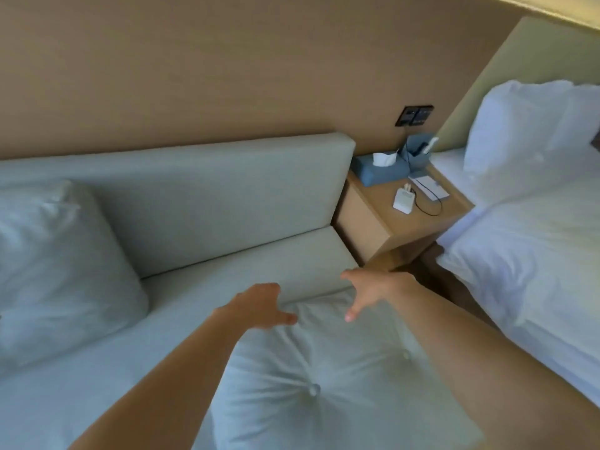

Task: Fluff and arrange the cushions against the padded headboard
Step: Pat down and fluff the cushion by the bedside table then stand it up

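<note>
A pale tufted cushion (328, 378) with a button in its middle lies flat on the bed in front of me. My left hand (259, 305) rests on its far edge with fingers curled over it, thumb pointing right. My right hand (367, 290) is at the same far edge, fingers spread, thumb pointing down onto the fabric. Whether either hand actually grips the edge is hard to tell. A second plump cushion (55, 271) leans against the padded grey headboard (211, 196) at the left. The headboard's right half is bare.
A wooden nightstand (383, 235) stands right of the headboard, holding a blue tissue box (376, 170), a small white device with a cable (404, 201) and a holder. A second bed with white pillows (532, 131) lies at the right, across a narrow gap.
</note>
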### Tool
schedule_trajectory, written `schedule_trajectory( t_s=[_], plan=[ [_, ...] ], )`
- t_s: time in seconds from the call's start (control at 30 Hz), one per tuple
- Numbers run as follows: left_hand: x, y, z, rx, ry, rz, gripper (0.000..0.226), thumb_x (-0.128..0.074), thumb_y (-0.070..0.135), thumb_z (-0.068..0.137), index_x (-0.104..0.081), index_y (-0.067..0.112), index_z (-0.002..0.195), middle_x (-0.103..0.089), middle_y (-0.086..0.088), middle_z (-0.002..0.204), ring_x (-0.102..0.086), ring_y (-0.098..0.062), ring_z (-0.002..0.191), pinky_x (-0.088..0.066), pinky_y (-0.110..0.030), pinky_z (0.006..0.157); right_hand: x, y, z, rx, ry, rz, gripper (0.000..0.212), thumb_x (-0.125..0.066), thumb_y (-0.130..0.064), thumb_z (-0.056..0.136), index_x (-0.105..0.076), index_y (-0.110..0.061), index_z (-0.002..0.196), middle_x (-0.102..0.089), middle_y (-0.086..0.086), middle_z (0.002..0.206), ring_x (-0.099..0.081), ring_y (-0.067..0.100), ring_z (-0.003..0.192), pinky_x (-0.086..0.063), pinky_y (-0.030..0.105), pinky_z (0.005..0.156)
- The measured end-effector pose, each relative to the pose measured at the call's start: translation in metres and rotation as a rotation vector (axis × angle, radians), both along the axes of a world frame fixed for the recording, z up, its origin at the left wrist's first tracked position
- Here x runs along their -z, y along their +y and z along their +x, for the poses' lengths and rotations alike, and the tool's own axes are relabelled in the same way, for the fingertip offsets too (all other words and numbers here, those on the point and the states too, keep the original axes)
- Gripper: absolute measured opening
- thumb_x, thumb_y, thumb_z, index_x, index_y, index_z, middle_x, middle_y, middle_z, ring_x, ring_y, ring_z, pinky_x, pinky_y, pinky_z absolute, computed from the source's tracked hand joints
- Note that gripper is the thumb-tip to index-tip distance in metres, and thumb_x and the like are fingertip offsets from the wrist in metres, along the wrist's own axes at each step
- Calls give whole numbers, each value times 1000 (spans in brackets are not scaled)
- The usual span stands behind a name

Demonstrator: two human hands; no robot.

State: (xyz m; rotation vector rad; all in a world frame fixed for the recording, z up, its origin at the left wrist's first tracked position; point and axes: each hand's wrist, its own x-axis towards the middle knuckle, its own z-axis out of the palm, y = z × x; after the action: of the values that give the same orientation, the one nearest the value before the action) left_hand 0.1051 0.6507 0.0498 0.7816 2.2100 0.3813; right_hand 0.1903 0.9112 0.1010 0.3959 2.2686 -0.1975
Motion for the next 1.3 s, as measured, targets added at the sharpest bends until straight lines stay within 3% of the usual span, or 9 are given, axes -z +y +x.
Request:
schedule_trajectory(
  t_s=[0.2,0.33,0.43,0.57,0.73,0.93,1.0,1.1,1.3],
  plan=[
    [114,102,-4,83,-4,-294,127,-69,94,50,-37,21,149,-50,-2,144,-46,-28,135,-33,-50,111,127,114,-21,-174,-144,-53,135,-94,-64,54,-21,-25,160,-37,3,162,-43,26,142,-41,47,112],
    [153,114,-24,92,-82,-381,164,-69,99,32,-10,20,163,-31,-6,163,-27,-29,151,-24,-50,121,180,140,-43,-253,-237,-75,146,-94,-62,58,-3,-21,165,-18,4,171,-26,24,154,-28,42,121],
    [172,111,-27,65,-204,-332,147,-79,92,33,-35,22,154,-52,0,149,-50,-23,135,-39,-43,113,202,141,-48,-270,-269,-103,152,-94,-64,54,-1,-18,164,-17,5,172,-24,24,154,-25,38,122],
    [185,115,-27,10,-239,-263,124,-81,89,22,-56,26,126,-64,7,120,-61,-19,109,-50,-39,99,211,147,-41,-217,-236,-226,142,-99,-63,34,-34,-24,154,-46,0,156,-44,23,141,-31,35,117],
    [159,111,-8,16,-58,-269,89,-85,76,45,-62,27,116,-68,5,111,-65,-22,101,-52,-36,85,190,143,-29,-180,-140,-315,94,-103,-52,28,-69,-29,113,-74,-10,113,-69,15,104,-51,32,99],
    [69,88,47,22,276,-236,59,-73,66,72,-62,21,110,-72,-5,117,-64,-30,111,-36,-35,75,110,119,15,-409,153,-91,76,-90,-65,46,-53,-24,97,-56,-7,104,-50,16,94,-37,35,83],
    [31,75,56,47,464,-133,60,-80,71,56,-65,22,87,-73,0,87,-69,-24,84,-31,-30,64,75,113,25,-476,293,-43,74,-82,-71,44,-50,-26,92,-46,-11,96,-39,12,88,-33,33,80],
    [-1,47,49,17,600,25,60,-87,67,23,-59,27,58,-55,6,50,-54,-17,44,-30,-27,45,33,108,26,-518,647,5,75,-68,-81,30,-59,-28,82,-52,-14,83,-52,13,78,-44,30,68],
    [-80,30,-17,-109,1026,318,28,-60,47,61,-56,20,62,-55,-2,56,-56,-33,50,-41,-36,54,-38,92,-47,-517,1114,199,74,-91,-55,36,-68,-14,93,-63,1,88,-57,28,87,-36,42,74]
  ],
)
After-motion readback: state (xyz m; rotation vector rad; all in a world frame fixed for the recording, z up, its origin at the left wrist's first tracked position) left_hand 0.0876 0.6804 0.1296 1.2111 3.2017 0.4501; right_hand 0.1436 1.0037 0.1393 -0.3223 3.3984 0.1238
